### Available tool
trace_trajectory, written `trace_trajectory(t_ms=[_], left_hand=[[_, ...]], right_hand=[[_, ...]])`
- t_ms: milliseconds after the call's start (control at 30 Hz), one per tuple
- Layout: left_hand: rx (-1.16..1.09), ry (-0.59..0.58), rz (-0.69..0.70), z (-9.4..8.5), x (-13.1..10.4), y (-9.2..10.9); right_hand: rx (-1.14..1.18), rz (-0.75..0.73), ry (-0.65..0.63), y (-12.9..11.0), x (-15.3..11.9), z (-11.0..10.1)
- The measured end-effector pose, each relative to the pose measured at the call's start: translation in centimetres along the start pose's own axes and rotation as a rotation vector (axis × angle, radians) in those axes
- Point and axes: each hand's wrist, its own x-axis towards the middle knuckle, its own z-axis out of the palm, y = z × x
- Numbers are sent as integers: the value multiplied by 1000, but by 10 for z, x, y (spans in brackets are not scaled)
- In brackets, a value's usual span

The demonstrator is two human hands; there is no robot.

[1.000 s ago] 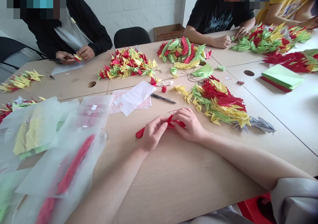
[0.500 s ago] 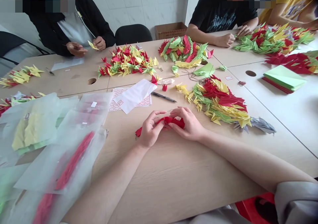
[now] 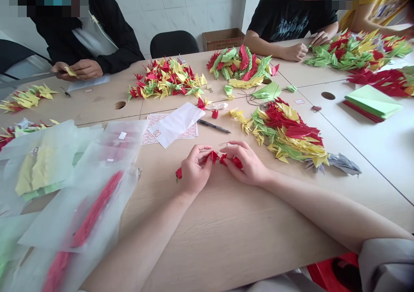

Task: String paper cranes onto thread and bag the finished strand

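Note:
Close above the table in front of me, my left hand (image 3: 198,167) is closed on a string of folded red paper pieces (image 3: 213,156). One red piece (image 3: 179,172) with a dark thread end pokes out on the left of that hand. My right hand (image 3: 246,162) is closed on the right part of the same red string, and more red paper shows under its palm. A small gap lies between the two sets of fingertips. Just beyond them a thin wire or thread loop (image 3: 224,144) is visible. The fingers partly hide the folded pieces.
Beyond my hands lie a pen (image 3: 214,126), a white paper (image 3: 177,124) and a bundle of coloured paper cranes (image 3: 287,132). Plastic bags (image 3: 97,223) cover the left side. A crane heap (image 3: 164,78) and green paper stack (image 3: 371,101) sit farther off. Other people work across the table.
My fingertips have drawn slightly apart, opening a gap between the red pieces. Across the table at the left, the co-worker's hands have come together and moved left with a yellow paper piece.

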Motion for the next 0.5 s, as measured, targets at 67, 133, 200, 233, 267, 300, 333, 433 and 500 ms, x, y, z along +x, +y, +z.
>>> trace_trajectory(t_ms=[67, 133, 200, 233, 267, 300, 333, 433, 500], left_hand=[[51, 21, 23, 1, -2, 2], [99, 22, 73, 2, -5, 5], [151, 26, 119, 3, -8, 6], [180, 33, 132, 3, -9, 6], [213, 40, 139, 3, -10, 6], [245, 44, 145, 3, -11, 5], [272, 44, 152, 3, -12, 5], [268, 26, 187, 4, -13, 1], [204, 20, 193, 5, -12, -1]], right_hand=[[-9, 11, 8, -2, 1, -1], [-32, 37, 12, -4, 2, -2], [-61, 56, 12, -4, 2, -3], [-75, 64, 15, -5, 3, -2], [-84, 72, 18, -5, 3, -2], [-89, 80, 21, -5, 3, -1], [-89, 85, 22, -5, 3, -1], [-57, 96, 18, -5, 3, 1], [-17, 106, 8, -4, 3, 1]])
